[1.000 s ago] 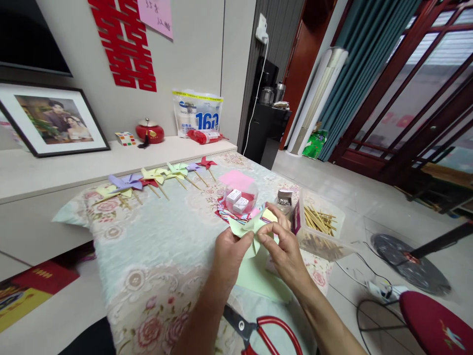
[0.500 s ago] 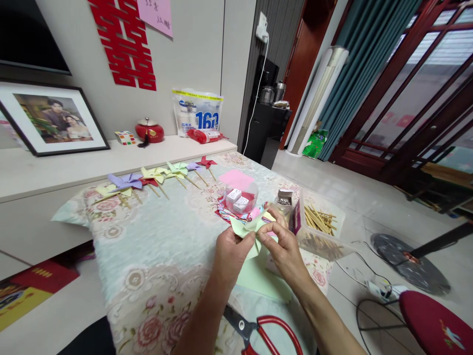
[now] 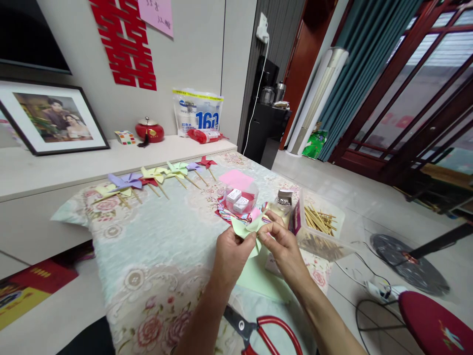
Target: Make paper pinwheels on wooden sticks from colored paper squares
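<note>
Head view, green paper pinwheel (image 3: 248, 230) pinched between left hand (image 3: 232, 254), right hand (image 3: 283, 246)

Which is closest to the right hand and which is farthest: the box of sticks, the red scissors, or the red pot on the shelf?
From the right hand:
1. Box of sticks, just beside it on the right.
2. Red scissors, lower down at the near table edge.
3. Red pot, far back on the shelf by the wall.

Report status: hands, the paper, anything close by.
Left hand and right hand both pinch the green paper pinwheel above the table. Green sheet under the hands. Red scissors at the near edge, stick box to the right.
</note>
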{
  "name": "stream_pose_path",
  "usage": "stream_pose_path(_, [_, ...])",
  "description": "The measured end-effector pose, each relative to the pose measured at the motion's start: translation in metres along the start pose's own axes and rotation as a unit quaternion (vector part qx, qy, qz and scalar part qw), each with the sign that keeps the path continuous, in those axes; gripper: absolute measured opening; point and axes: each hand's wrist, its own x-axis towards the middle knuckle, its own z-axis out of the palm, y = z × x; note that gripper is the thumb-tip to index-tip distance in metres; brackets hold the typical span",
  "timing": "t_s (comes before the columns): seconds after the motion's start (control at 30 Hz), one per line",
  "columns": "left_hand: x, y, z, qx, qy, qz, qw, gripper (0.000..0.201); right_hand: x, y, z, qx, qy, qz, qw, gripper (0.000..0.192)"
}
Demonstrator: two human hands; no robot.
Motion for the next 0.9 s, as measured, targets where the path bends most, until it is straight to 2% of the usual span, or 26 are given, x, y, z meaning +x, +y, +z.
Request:
stream_pose_path(0.33, [0.001, -0.004, -0.001, 0.045, 0.010, 0.018, 0.999, 0.024, -0.002, -0.006, 0.005, -0.016, 0.030, -0.006, 0.999, 0.015])
stream_pose_path(0.5, [0.001, 0.000, -0.001, 0.003, -0.005, -0.006, 1.000, 0.031, -0.002, -0.004, 0.004, -0.003, 0.010, -0.012, 1.000, 0.013])
stream_pose_path(0.63, [0.001, 0.001, -0.001, -0.022, -0.011, -0.007, 1.000, 0.032, -0.002, -0.001, 0.003, 0.008, 0.019, -0.030, 0.999, 0.011])
stream_pose_path(0.9, [0.000, 0.006, 0.001, -0.021, -0.014, -0.022, 0.999, 0.031, 0.000, -0.002, 0.002, 0.003, 0.018, -0.029, 0.999, 0.010])
